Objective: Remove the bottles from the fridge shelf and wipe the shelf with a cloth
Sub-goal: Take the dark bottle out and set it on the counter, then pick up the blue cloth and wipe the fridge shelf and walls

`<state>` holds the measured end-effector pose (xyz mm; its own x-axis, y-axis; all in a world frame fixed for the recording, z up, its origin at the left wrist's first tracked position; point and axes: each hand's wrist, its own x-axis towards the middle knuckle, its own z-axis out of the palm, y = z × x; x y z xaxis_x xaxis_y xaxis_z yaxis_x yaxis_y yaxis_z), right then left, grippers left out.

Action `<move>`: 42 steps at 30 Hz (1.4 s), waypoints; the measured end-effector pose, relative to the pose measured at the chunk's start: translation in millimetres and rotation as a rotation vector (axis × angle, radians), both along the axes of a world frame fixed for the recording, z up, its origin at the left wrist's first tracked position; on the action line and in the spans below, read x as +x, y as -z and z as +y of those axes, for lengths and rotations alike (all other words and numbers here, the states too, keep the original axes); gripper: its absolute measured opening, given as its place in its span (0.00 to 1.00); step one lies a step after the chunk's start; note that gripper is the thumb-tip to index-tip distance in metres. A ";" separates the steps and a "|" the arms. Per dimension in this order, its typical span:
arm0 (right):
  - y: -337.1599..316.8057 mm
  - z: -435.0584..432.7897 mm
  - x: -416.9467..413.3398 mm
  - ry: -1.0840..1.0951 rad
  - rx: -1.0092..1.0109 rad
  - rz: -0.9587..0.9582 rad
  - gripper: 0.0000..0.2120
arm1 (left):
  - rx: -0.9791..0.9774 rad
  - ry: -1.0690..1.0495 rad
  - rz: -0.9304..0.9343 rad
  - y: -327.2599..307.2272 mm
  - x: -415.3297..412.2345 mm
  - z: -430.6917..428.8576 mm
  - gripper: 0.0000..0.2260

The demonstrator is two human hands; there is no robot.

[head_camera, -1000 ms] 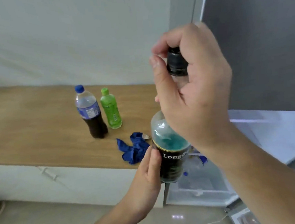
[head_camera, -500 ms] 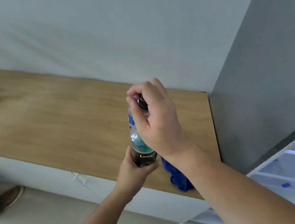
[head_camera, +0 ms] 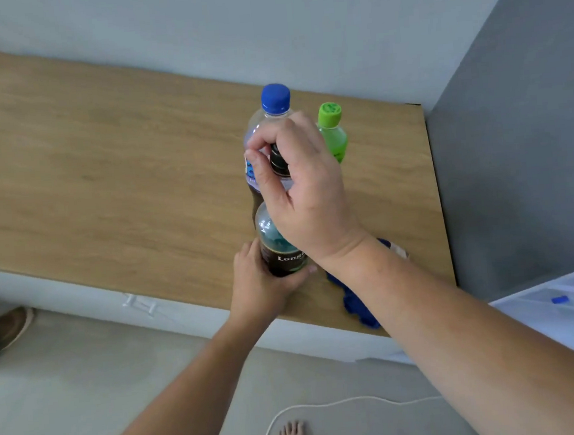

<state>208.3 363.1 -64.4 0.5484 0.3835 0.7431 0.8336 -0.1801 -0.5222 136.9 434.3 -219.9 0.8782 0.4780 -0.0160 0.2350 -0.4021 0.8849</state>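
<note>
Two hands share one load: the left hand [head_camera: 261,281] wraps the lower body of the dark-labelled bottle [head_camera: 279,249], fingers curled round the label, while the right hand [head_camera: 306,195] pinches its black cap [head_camera: 279,159] between thumb and curled fingers. That bottle stands upright near the front edge of the wooden worktop [head_camera: 111,183]; whether its base rests on the wood or hangs just above it is hidden by the left hand. Judged from its teal liquid filling most of the body, it should be fairly heavy, and its clear plastic wall looks smooth and possibly slick, so the label band, where the left hand sits, seems the surest hold; the ribbed cap gives purchase for steadying but is a poor place to carry the weight. Behind it, and overlapped by it in this view, stands the blue-capped bottle [head_camera: 275,105], clear at the shoulder and dark lower down, with the smaller green bottle [head_camera: 332,134] just beside that one; all are round and stiff-looking. A crumpled blue cloth [head_camera: 356,306], soft and limp, lies by the worktop's front edge, partly under the right forearm. At the right edge a pale, glossy part of the fridge [head_camera: 567,312] shows, its shelf not clearly visible.
</note>
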 end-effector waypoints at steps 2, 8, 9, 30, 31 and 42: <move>-0.5 -1.9 1.0 0.005 0.006 0.007 0.02 | 0.013 0.007 0.000 5.6 1.7 1.7 0.29; -13.5 -40.2 0.4 -0.086 -0.220 0.166 0.39 | 0.007 -0.124 0.099 -4.0 -14.8 -13.5 0.54; -14.0 -57.4 0.6 -0.052 -0.227 0.185 0.41 | 0.018 -0.170 0.097 -14.6 -25.7 -22.0 0.56; 163.2 -232.1 -42.0 0.167 -0.887 0.551 0.32 | 0.834 0.688 0.152 32.1 -20.5 -136.9 0.37; 165.7 -243.2 -58.9 0.178 -0.845 0.561 0.32 | 0.814 0.704 0.120 33.9 -31.5 -147.6 0.40; 137.2 -466.0 -157.1 0.371 -0.680 0.609 0.32 | 0.853 0.852 -0.091 -6.6 -91.6 -372.8 0.38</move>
